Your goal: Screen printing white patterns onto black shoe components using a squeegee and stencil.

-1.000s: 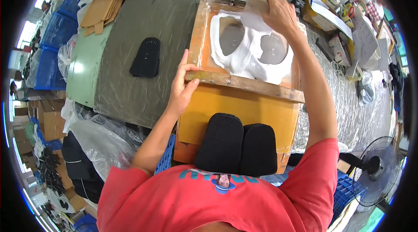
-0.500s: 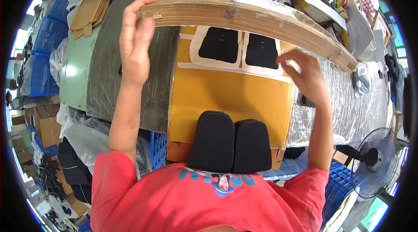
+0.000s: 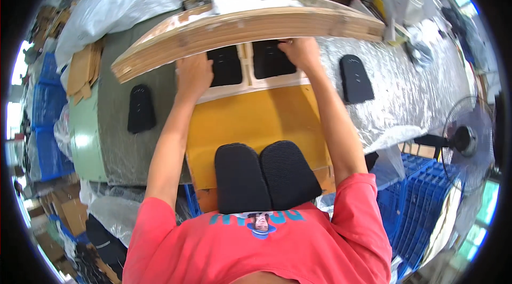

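Two rounded black fabric pads lie in white cut-out surrounds on the yellow board (image 3: pixel 250 118). My left hand (image 3: pixel 194 76) is at the outer edge of the left pad (image 3: pixel 226 68), its thumb side touching the pad; its fingertips are hidden beneath the wooden frame. At the upper right edge of the right pad (image 3: pixel 269 60), my right hand (image 3: pixel 303 52) is closed, fingers pinched on the pad's edge. The raised wooden frame (image 3: pixel 245 29) spans above both hands and covers the pads' far ends.
Two more black pads (image 3: pixel 242 177) (image 3: pixel 290 174) lie at the board's near end against my shirt. Single marked black pads rest on the table at left (image 3: pixel 141 108) and right (image 3: pixel 357 78). A fan (image 3: pixel 463 141) and blue crates (image 3: pixel 413 193) stand at right.
My left hand has let go of the wooden frame's left end and come down to the left pad. My right hand has reached onto the right pad. Viewpoint has shifted.
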